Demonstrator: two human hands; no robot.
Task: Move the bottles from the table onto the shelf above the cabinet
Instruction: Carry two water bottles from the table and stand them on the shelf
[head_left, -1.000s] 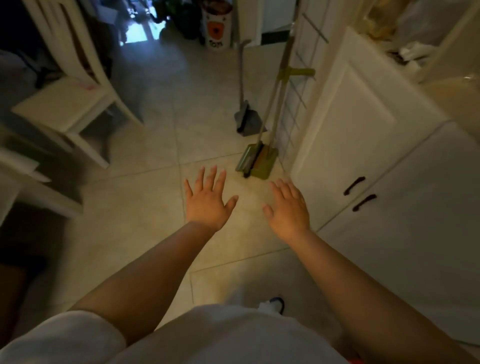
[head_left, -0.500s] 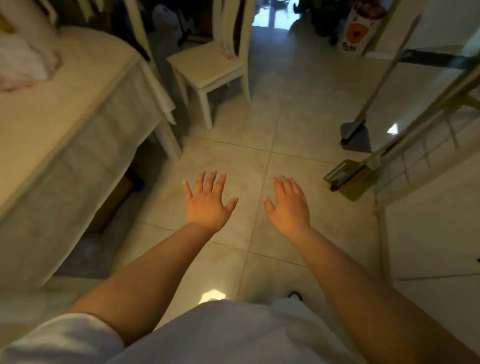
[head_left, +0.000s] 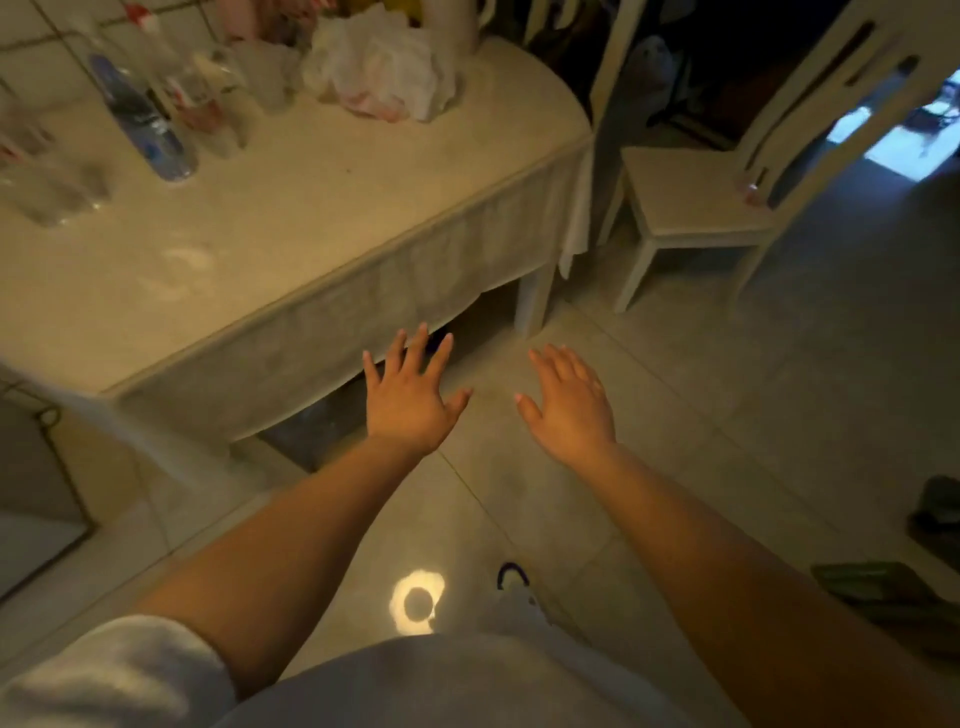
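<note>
We hold our left hand (head_left: 405, 400) and right hand (head_left: 569, 408) out over the tiled floor (head_left: 727, 415), palms down, fingers spread and straight, gripping nothing. The clear plastic bottles (head_left: 140, 114) stand blurred at the far left of the table (head_left: 311, 208), well apart from both hands. A crumpled plastic bag (head_left: 379, 67) lies beside them; a white chair (head_left: 691, 202) stands just right of the table.

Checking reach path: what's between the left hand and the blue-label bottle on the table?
Head view: only bare tablecloth and its hanging edge lie between the left hand and the blue-label bottle. Nothing blocks.
</note>
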